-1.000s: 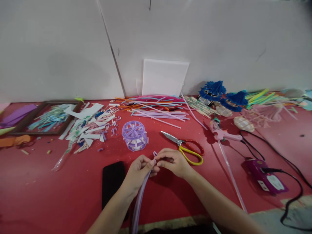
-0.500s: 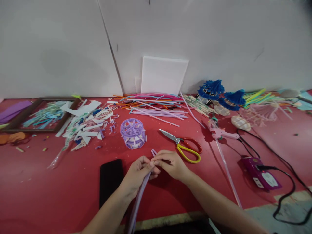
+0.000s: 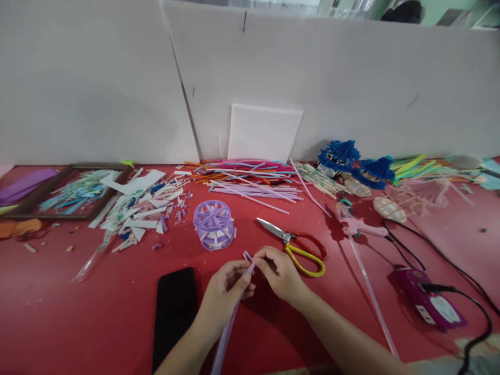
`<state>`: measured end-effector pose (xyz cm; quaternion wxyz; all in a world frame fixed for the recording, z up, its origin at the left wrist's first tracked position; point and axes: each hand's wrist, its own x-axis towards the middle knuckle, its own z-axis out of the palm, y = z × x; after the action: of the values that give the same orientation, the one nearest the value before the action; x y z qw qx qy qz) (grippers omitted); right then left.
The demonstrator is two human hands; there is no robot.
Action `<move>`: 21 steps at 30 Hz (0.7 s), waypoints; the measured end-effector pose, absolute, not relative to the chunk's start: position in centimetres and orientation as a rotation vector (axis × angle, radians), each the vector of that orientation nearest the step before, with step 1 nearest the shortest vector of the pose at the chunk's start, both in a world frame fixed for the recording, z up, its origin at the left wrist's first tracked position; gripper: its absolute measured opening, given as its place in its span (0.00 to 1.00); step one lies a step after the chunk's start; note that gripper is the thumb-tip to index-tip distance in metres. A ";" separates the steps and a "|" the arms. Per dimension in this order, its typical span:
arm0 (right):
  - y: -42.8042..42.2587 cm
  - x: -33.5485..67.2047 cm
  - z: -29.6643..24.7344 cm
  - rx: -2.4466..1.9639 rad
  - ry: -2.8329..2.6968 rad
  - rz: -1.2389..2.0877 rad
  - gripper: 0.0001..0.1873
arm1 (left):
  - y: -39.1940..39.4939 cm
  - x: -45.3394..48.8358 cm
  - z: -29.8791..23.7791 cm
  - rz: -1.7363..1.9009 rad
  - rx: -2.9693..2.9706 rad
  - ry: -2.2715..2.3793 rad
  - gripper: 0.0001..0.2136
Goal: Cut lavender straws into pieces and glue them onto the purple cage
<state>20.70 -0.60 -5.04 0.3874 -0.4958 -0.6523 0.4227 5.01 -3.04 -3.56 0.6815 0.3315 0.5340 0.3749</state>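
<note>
Long lilac strips (image 3: 225, 338) run up from the bottom edge through my left hand (image 3: 222, 294), whose thumb and fingers are closed on them. At their folded upper end, the thumb and forefinger of my right hand (image 3: 282, 275) pinch the lilac material. Just beyond my hands stands a small round lilac frame (image 3: 214, 225) with a spoked top and short pale posts. Scissors (image 3: 291, 238) with one red and one yellow handle lie right of it, blades partly apart. A black phone (image 3: 175, 315) rests beside my left forearm.
A pink glue gun (image 3: 357, 226) and a purple power socket box (image 3: 432, 299) with black cables are on the right. Coloured sticks (image 3: 253, 179) line the back. Paper scraps (image 3: 144, 211) and a brown frame (image 3: 58, 214) lie left. Blue-topped models (image 3: 338, 156) stand back right.
The camera has tilted up, so everything sits lower in view. My right fingertips have shifted slightly up along the strips, apart from my left thumb, baring more of the lilac end.
</note>
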 end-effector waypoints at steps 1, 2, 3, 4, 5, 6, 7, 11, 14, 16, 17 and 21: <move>-0.6 20.7 -5.0 -1.267 -1.653 1.086 0.10 | -3.0 4.9 -3.6 0.842 0.790 1.220 0.19; -0.7 20.6 -5.0 -1.268 -1.649 1.100 0.10 | -3.0 4.8 -3.7 0.845 0.836 1.245 0.19; -0.7 20.6 -5.0 -1.267 -1.646 1.116 0.11 | -3.0 4.7 -3.8 0.851 0.877 1.270 0.18; -0.8 20.6 -4.9 -1.265 -1.644 1.132 0.11 | -3.1 4.6 -3.9 0.856 0.908 1.292 0.17; -0.8 20.6 -4.9 -1.262 -1.640 1.146 0.11 | -3.1 4.5 -3.9 0.856 0.940 1.311 0.16; -0.8 20.5 -4.9 -1.261 -1.634 1.158 0.11 | -3.1 4.5 -3.9 0.853 0.969 1.328 0.15; -0.8 20.5 -4.9 -1.260 -1.626 1.168 0.12 | -3.2 4.5 -3.9 0.848 0.994 1.342 0.14; -0.8 20.5 -5.1 -1.244 -1.591 1.203 0.11 | -3.2 4.5 -3.7 0.832 1.024 1.368 0.12; -0.8 20.6 -5.2 -1.194 -1.565 1.258 0.10 | -3.0 4.4 -3.5 0.784 0.951 1.302 0.12; -0.8 20.8 -5.2 -1.146 -1.543 1.314 0.10 | -2.8 4.3 -3.3 0.733 0.855 1.235 0.15; -0.8 20.9 -5.1 -1.122 -1.526 1.346 0.10 | -2.8 4.2 -3.3 0.712 0.803 1.205 0.16; -0.5 21.2 -5.2 -1.031 -1.410 1.521 0.11 | -2.6 4.2 -2.9 0.657 0.648 1.118 0.19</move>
<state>21.16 -0.54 -5.20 0.4013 -0.4077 -0.5576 0.6014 4.19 -2.63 -2.87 0.7485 0.2964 0.5114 0.3007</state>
